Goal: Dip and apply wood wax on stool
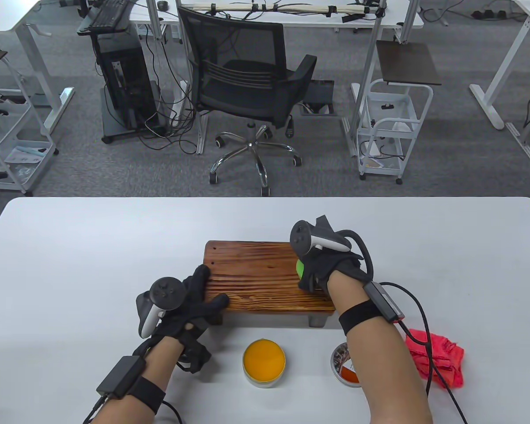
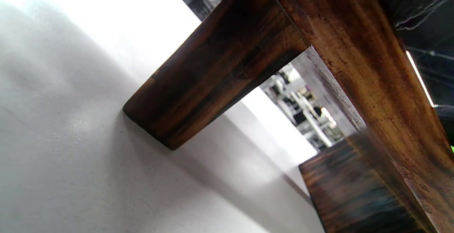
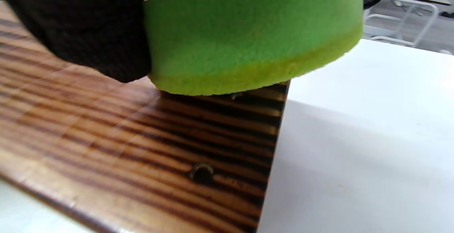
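Observation:
A low brown wooden stool (image 1: 258, 276) with striped grain stands in the middle of the white table (image 1: 70, 247). My left hand (image 1: 194, 296) rests on the stool's near left corner, fingers spread on the top. The left wrist view shows the stool's leg (image 2: 212, 73) and the underside of its edge. My right hand (image 1: 316, 269) grips a round green sponge (image 1: 299, 267) and presses it on the stool's top near the right edge. In the right wrist view the sponge (image 3: 248, 38) touches the wood (image 3: 142, 144), its lower rim yellowish.
An open tin of orange wax (image 1: 264, 362) sits in front of the stool. Its lid (image 1: 345, 365) lies to the right, partly under my right forearm. A red cloth (image 1: 437, 357) lies further right. An office chair (image 1: 251, 88) stands beyond the table.

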